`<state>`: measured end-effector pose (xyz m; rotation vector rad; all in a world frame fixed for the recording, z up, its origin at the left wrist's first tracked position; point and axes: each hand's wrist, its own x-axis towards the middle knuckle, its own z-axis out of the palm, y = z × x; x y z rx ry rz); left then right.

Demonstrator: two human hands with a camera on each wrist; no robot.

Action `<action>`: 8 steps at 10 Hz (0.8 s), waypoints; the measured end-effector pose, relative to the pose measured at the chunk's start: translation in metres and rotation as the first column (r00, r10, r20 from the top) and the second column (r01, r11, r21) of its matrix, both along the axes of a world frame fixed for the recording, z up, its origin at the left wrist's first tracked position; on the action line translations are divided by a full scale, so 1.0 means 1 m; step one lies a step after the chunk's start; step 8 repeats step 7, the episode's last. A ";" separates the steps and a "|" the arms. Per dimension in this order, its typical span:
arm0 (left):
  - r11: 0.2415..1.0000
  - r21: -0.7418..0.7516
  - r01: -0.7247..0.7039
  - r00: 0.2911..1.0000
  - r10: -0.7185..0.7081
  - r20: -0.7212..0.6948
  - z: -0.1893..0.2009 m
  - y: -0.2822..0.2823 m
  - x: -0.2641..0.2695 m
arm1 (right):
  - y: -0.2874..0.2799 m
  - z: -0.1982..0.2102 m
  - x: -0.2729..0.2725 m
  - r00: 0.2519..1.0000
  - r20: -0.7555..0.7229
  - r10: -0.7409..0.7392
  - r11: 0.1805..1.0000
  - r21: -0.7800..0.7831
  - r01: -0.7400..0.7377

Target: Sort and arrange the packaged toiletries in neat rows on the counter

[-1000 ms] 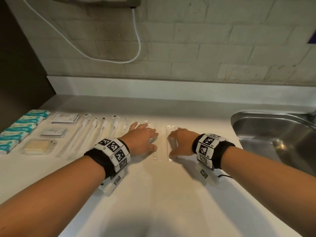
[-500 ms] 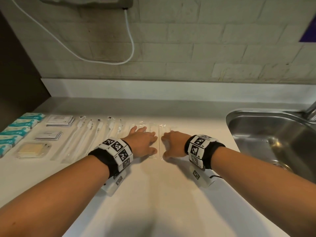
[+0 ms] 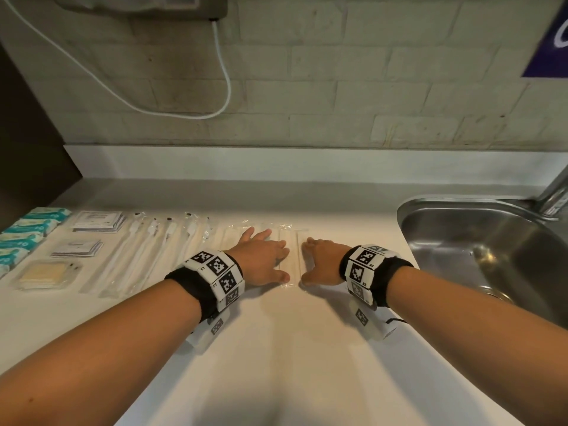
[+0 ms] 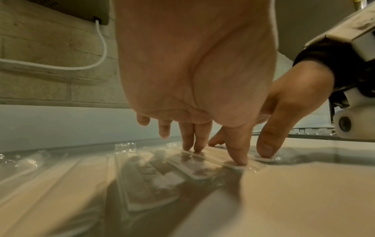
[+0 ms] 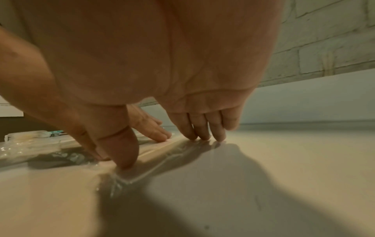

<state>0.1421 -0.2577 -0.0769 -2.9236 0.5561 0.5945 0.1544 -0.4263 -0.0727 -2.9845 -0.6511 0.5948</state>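
Both hands lie flat on clear-wrapped long white packets [image 3: 292, 259] at the right end of the row on the white counter [image 3: 276, 348]. My left hand [image 3: 267, 256] presses its straight fingertips [image 4: 192, 148] and thumb onto the wrappers. My right hand [image 3: 319, 261] touches the rightmost packet's edge [image 5: 174, 147] with straight fingers [image 5: 202, 136] and thumb. To the left lie wrapped toothbrushes [image 3: 147, 250], white sachet stacks [image 3: 98, 221], a clear box of swabs [image 3: 46, 273] and teal packs [image 3: 27, 235].
A steel sink [image 3: 491, 256] with a tap [image 3: 553, 195] is set into the counter at the right. A brick wall [image 3: 338, 103] with a white cable [image 3: 224, 72] runs behind. Bare counter lies in front of the row.
The two hands have drawn slightly closer together over the wrapped packets, narrowing the gap between them. The head view has shifted a little.
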 end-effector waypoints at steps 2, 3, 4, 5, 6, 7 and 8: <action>1.000 0.005 -0.009 1.000 0.009 -0.013 0.002 -0.001 0.000 | 0.000 0.002 0.000 0.999 -0.019 -0.029 1.000 0.007 0.029; 1.000 0.001 -0.008 1.000 0.008 -0.027 0.002 0.000 0.000 | 0.000 0.002 0.001 0.999 -0.027 -0.028 1.000 0.001 0.028; 1.000 -0.007 -0.007 0.999 0.006 -0.045 0.003 0.000 0.000 | 0.001 0.001 0.002 0.999 -0.039 -0.032 0.999 0.007 0.032; 0.990 -0.124 -0.062 0.997 0.057 -0.044 0.004 0.003 0.003 | 0.003 0.005 0.000 0.998 -0.038 -0.055 0.998 0.009 0.055; 0.982 -0.171 -0.085 0.996 0.083 -0.019 0.006 0.006 0.005 | 0.004 0.010 -0.004 0.998 -0.028 -0.062 0.998 0.002 0.062; 0.942 -0.329 -0.072 0.992 0.102 0.072 0.017 0.007 -0.003 | 0.003 0.020 -0.015 0.997 0.024 -0.069 0.996 0.061 0.067; 0.942 -0.329 -0.072 0.992 0.102 0.072 0.017 0.007 -0.003 | 0.003 0.020 -0.015 0.997 0.024 -0.069 0.996 0.061 0.067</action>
